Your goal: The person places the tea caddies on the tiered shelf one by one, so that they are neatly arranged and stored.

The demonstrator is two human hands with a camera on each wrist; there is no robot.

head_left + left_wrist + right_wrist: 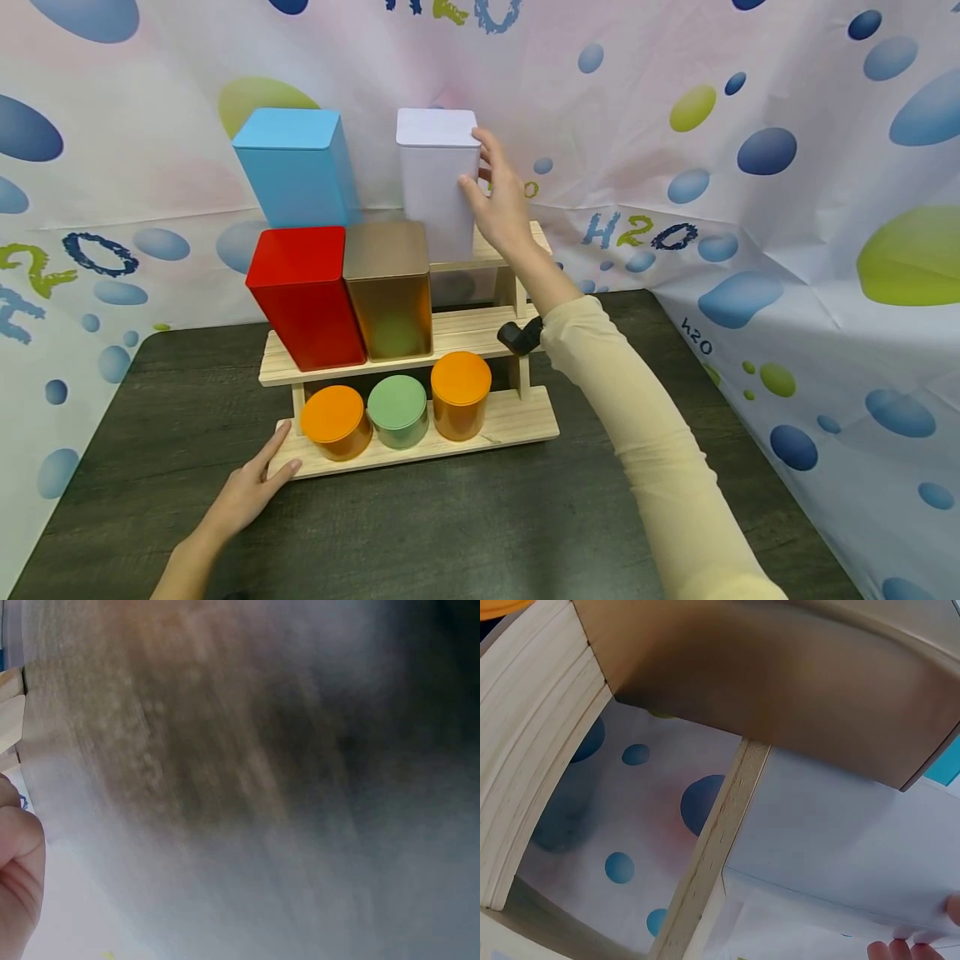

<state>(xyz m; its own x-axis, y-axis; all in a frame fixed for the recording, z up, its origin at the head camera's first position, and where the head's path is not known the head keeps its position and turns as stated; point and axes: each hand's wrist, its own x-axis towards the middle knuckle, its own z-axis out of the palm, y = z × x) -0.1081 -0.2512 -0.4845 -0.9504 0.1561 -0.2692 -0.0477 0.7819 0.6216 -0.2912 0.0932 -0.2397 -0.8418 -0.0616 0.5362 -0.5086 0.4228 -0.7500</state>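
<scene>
My right hand [501, 200] is at the right side of a tall white lidded canister [438, 196], its thumb at the front edge and fingers round the side near the lid. The canister stands on the top tier of a wooden stepped rack [480, 333]. In the right wrist view, fingertips [900, 950] lie against the canister's edge. At the rack's lower left corner rests my left hand [243, 496], index finger along the end and thumb along the front edge. The left wrist view is mostly a blurred close surface, with part of the hand [19, 855] at its left.
A blue canister [296, 179] stands top left. Below it are a red canister [311, 308] and a gold one [392, 308]. The bottom tier bears two orange jars [337, 425] and a green jar [398, 412]. A black pipe-shaped object [519, 336] is at the middle tier's right end.
</scene>
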